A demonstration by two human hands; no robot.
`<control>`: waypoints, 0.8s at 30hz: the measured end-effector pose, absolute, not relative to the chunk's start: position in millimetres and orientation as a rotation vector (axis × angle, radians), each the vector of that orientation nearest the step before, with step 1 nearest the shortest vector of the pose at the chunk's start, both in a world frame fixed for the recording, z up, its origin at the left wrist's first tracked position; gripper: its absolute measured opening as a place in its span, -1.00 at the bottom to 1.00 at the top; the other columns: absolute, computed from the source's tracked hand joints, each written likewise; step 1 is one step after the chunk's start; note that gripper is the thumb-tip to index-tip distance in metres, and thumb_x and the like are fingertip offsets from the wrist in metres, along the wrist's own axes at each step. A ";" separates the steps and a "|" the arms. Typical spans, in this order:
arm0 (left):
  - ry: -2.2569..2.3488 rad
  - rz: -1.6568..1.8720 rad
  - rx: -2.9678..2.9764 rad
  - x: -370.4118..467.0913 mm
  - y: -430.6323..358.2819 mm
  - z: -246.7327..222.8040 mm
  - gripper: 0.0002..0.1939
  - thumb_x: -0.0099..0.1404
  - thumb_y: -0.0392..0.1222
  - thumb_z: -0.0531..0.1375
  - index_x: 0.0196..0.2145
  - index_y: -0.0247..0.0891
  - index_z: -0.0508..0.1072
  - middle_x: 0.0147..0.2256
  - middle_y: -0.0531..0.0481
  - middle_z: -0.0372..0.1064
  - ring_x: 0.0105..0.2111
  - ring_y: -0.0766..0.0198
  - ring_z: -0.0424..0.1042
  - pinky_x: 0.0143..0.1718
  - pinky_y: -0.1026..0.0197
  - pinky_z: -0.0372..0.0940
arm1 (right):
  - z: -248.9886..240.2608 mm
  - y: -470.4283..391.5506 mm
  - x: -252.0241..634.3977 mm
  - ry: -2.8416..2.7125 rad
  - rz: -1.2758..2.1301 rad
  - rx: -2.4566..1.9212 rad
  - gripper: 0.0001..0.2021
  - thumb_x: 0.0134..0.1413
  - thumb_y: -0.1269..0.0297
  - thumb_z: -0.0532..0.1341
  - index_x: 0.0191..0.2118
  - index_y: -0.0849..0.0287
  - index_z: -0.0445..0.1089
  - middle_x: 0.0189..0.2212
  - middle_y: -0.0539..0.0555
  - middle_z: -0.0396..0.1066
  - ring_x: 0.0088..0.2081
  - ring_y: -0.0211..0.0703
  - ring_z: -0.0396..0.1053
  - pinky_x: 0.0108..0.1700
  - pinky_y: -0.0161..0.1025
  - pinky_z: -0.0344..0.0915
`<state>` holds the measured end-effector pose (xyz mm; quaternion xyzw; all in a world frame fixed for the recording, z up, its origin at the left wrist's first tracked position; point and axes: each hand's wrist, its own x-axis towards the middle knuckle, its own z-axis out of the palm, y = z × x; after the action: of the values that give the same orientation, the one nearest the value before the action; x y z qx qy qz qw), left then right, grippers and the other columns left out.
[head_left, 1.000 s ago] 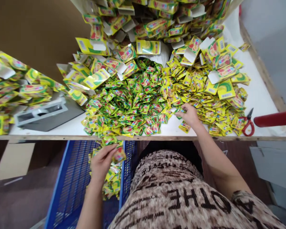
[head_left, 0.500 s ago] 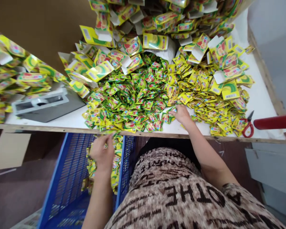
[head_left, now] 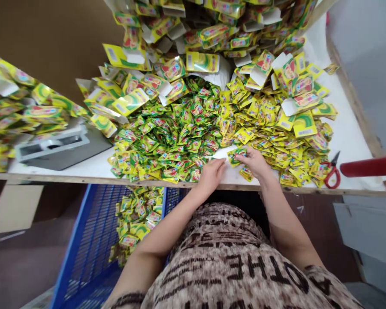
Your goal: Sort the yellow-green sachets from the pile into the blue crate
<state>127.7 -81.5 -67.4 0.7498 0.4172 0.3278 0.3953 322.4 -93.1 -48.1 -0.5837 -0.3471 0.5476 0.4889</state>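
Green packets [head_left: 167, 128] and yellow packets [head_left: 263, 116] lie heaped side by side on the white table [head_left: 64, 174]. Near the front edge, my right hand [head_left: 255, 162] pinches a green packet [head_left: 234, 156] between thumb and fingers. Just left of it, my left hand [head_left: 212, 171] is low over the tabletop with its fingers together; whatever it may hold is too small or hidden to name. A small yellow packet [head_left: 246, 174] lies below my right hand at the edge.
Open yellow boxes [head_left: 202, 62] are piled behind the packets. A blue crate [head_left: 80, 240] with filled boxes and packets stands below the front edge. Red-handled scissors [head_left: 333, 174] and a red bar [head_left: 369, 165] are at the right. A grey metal-like holder [head_left: 54, 143] sits left.
My left hand has moved from above the blue crate up and right to the table, beside my right hand. My right hand has shifted slightly right and down, with a green packet now in its fingers.
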 end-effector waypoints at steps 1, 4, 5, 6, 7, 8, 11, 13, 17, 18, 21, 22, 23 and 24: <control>1.064 0.865 1.711 133.6 -79.3 -67.5 -0.78 0.34 -0.21 0.13 -0.15 -0.33 0.52 -0.25 -0.14 0.53 -0.25 0.16 0.50 -0.14 0.10 0.40 | -46.5 -93.2 318.5 -0.857 1.345 -1.396 -0.58 -0.32 0.12 0.46 -0.29 0.22 0.45 -0.43 -0.01 0.49 -0.40 -0.24 0.42 -0.24 -0.21 0.43; 1.098 0.881 1.298 151.3 -75.5 -69.9 -0.78 0.31 -0.19 0.13 -0.24 -0.34 0.54 -0.38 -0.05 0.52 -0.44 0.27 0.46 -0.36 0.22 0.39 | -47.3 -96.6 311.3 -0.911 1.366 -1.421 -0.48 -0.31 0.15 0.46 -0.13 0.21 0.47 -0.37 0.02 0.53 -0.38 -0.21 0.44 -0.28 -0.21 0.46; 1.116 0.881 1.252 155.2 -76.0 -71.5 -0.79 0.29 -0.22 0.13 -0.27 -0.33 0.55 -0.40 -0.03 0.51 -0.46 0.29 0.44 -0.38 0.25 0.37 | -49.0 -99.5 311.5 -0.930 1.374 -1.455 -0.46 -0.31 0.15 0.46 -0.10 0.20 0.48 -0.33 0.04 0.54 -0.37 -0.19 0.45 -0.32 -0.21 0.47; 1.137 0.883 1.247 157.9 -77.8 -73.3 -0.80 0.28 -0.25 0.13 -0.30 -0.33 0.56 -0.41 -0.01 0.51 -0.45 0.30 0.43 -0.37 0.26 0.35 | -51.1 -103.0 313.2 -0.954 1.386 -1.496 -0.47 -0.31 0.15 0.46 -0.10 0.20 0.49 -0.30 0.06 0.55 -0.36 -0.17 0.46 -0.36 -0.21 0.48; 1.153 0.885 1.268 159.6 -80.4 -75.2 -0.81 0.28 -0.26 0.13 -0.32 -0.32 0.56 -0.41 0.00 0.51 -0.43 0.30 0.42 -0.34 0.27 0.34 | -53.1 -106.3 316.2 -0.974 1.395 -1.529 -0.49 -0.30 0.14 0.45 -0.12 0.18 0.50 -0.25 0.08 0.55 -0.34 -0.14 0.47 -0.38 -0.21 0.49; 1.160 0.892 1.299 160.8 -83.7 -77.1 -0.80 0.28 -0.26 0.13 -0.34 -0.32 0.57 -0.41 0.00 0.51 -0.40 0.30 0.43 -0.30 0.27 0.33 | -54.8 -109.0 319.9 -1.002 1.421 -1.557 -0.51 -0.28 0.14 0.45 -0.12 0.16 0.51 -0.19 0.09 0.54 -0.31 -0.13 0.48 -0.38 -0.20 0.50; 1.121 0.960 1.338 163.2 -92.6 -82.0 -0.80 0.28 -0.19 0.18 -0.29 -0.30 0.58 -0.35 -0.03 0.53 -0.31 0.27 0.44 -0.20 0.26 0.31 | -54.6 -110.5 328.8 -1.070 1.454 -1.660 -0.51 -0.31 0.14 0.46 -0.12 0.07 0.53 -0.14 0.08 0.52 -0.30 -0.11 0.49 -0.36 -0.16 0.53; 1.091 1.020 1.301 162.3 -96.4 -82.8 -0.80 0.25 -0.19 0.22 -0.22 -0.28 0.59 -0.29 -0.08 0.55 -0.27 0.25 0.45 -0.16 0.24 0.31 | -48.1 -108.5 326.8 -1.192 1.458 -1.684 -0.44 -0.27 0.13 0.46 -0.02 -0.01 0.49 -0.12 0.09 0.52 -0.24 -0.11 0.50 -0.24 -0.17 0.53; 1.037 1.114 1.205 147.1 -103.2 -74.6 -0.78 0.25 -0.29 0.20 -0.17 -0.25 0.59 -0.18 -0.11 0.56 -0.18 0.23 0.48 -0.08 0.22 0.32 | -30.6 -108.4 301.9 -1.495 1.342 -1.686 -0.47 -0.14 0.04 0.39 0.03 -0.04 0.45 -0.07 0.10 0.51 -0.18 -0.07 0.51 -0.15 -0.15 0.50; 1.026 1.136 1.187 140.6 -104.7 -71.1 -0.78 0.26 -0.29 0.19 -0.17 -0.25 0.59 -0.18 -0.10 0.56 -0.16 0.23 0.49 -0.07 0.21 0.33 | -28.5 -109.2 293.5 -1.540 1.295 -1.711 -0.53 -0.13 0.00 0.38 -0.04 0.02 0.48 -0.16 0.11 0.53 -0.26 -0.05 0.53 -0.22 -0.12 0.51; 1.041 1.209 1.191 114.8 -103.9 -61.3 -0.79 0.27 -0.27 0.19 -0.18 -0.27 0.59 -0.19 -0.10 0.57 -0.18 0.23 0.52 -0.08 0.20 0.37 | -30.7 -111.7 270.9 -1.690 1.103 -1.825 -0.64 -0.05 -0.06 0.29 -0.22 0.10 0.47 -0.44 0.08 0.53 -0.47 -0.01 0.49 -0.38 -0.08 0.46; 1.066 1.251 1.216 103.5 -100.5 -58.6 -0.80 0.28 -0.24 0.19 -0.19 -0.26 0.59 -0.20 -0.10 0.57 -0.19 0.23 0.52 -0.08 0.19 0.38 | -33.7 -113.1 265.4 -1.759 0.983 -1.845 -0.65 -0.01 -0.06 0.26 -0.22 0.10 0.46 -0.45 0.09 0.53 -0.45 0.02 0.50 -0.35 -0.05 0.46; 1.095 1.300 1.253 90.5 -94.8 -56.0 -0.81 0.29 -0.22 0.19 -0.20 -0.26 0.59 -0.20 -0.11 0.57 -0.19 0.22 0.53 -0.07 0.18 0.38 | -37.3 -115.1 261.4 -1.828 0.844 -1.842 -0.66 0.03 -0.04 0.23 -0.19 0.10 0.46 -0.40 0.12 0.54 -0.39 0.07 0.51 -0.29 -0.01 0.45; 1.134 1.358 1.291 75.7 -86.6 -53.4 -0.81 0.30 -0.20 0.19 -0.21 -0.25 0.59 -0.21 -0.11 0.57 -0.19 0.22 0.53 -0.06 0.17 0.38 | -41.3 -118.1 258.9 -1.895 0.719 -1.816 -0.67 0.05 -0.02 0.20 -0.17 0.09 0.46 -0.33 0.16 0.55 -0.31 0.11 0.52 -0.22 0.04 0.45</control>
<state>75.7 -86.6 -53.4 0.5240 0.4602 0.5511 0.4581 258.9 -118.1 -41.3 -0.6526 -0.6810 0.2585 0.2087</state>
